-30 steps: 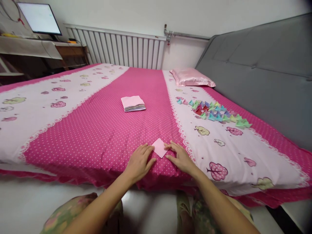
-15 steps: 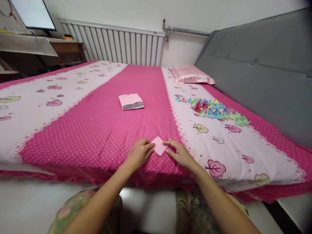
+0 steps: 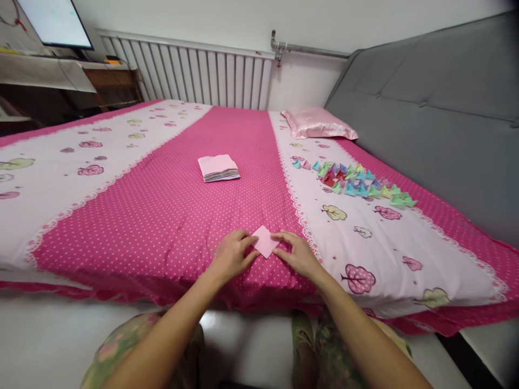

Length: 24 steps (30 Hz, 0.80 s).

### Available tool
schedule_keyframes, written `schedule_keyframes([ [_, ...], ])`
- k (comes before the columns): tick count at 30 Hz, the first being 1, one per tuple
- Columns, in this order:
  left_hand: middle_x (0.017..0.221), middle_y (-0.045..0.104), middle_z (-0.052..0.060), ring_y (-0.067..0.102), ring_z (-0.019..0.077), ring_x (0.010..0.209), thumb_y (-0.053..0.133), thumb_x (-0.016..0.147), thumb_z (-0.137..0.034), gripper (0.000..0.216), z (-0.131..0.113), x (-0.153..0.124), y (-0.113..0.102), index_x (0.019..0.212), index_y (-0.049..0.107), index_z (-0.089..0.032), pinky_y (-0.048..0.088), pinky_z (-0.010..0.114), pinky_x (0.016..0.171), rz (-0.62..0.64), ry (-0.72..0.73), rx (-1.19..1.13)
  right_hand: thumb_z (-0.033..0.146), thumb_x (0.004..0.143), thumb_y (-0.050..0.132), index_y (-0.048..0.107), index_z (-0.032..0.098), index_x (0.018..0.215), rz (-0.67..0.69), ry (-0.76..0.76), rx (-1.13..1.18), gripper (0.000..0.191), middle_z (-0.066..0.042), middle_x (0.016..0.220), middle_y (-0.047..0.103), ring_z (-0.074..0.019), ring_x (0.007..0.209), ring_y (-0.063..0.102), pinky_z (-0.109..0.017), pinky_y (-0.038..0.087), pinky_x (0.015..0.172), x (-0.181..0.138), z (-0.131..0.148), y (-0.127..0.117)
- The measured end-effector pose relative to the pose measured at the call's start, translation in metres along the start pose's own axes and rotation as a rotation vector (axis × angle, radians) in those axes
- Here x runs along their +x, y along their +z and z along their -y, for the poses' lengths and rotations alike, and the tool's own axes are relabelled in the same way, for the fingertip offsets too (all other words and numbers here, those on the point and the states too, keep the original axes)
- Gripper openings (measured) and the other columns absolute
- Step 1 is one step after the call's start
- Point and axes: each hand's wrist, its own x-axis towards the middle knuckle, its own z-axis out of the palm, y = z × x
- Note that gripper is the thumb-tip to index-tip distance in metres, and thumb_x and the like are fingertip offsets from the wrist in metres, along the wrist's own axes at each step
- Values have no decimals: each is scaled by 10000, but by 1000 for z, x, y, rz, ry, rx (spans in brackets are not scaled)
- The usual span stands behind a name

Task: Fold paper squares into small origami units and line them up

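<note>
A small pink square of folded paper (image 3: 265, 242) lies near the front edge of the bed, turned so one corner points toward me. My left hand (image 3: 235, 251) has its thumb and fingers at the paper's left corner. On the opposite corner, the thumb and fingertips of my right hand (image 3: 298, 253) grip the paper. Farther up the bed rests a stack of square paper sheets (image 3: 219, 167), with a pink one on top. To the right, several small folded paper boats (image 3: 357, 183) in green, blue, red, yellow and purple sit grouped together.
The bed has a pink dotted and white tree-print cover (image 3: 162, 216). A pink pillow (image 3: 318, 123) lies at the back right, beside the grey padded headboard (image 3: 433, 108). Behind are a white radiator (image 3: 190, 70) and, at left, a desk (image 3: 109, 80) with a monitor (image 3: 54, 24).
My left thumb has slid slightly along the lower left edge of the paper. The paper, my right hand and everything else stay nearly where they were.
</note>
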Motion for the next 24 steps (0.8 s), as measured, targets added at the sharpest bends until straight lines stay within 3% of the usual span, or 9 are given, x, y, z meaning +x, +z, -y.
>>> schedule_keyframes([
  [24, 919, 566, 79, 527, 192, 860, 443, 836, -360, 323, 0, 1, 0, 1069, 578, -181, 414, 336, 778, 20, -3, -10, 195, 667, 618, 641, 182, 974, -33, 3, -54, 307, -65, 981, 654, -208, 951, 570, -356, 410, 885, 1, 1, 3],
])
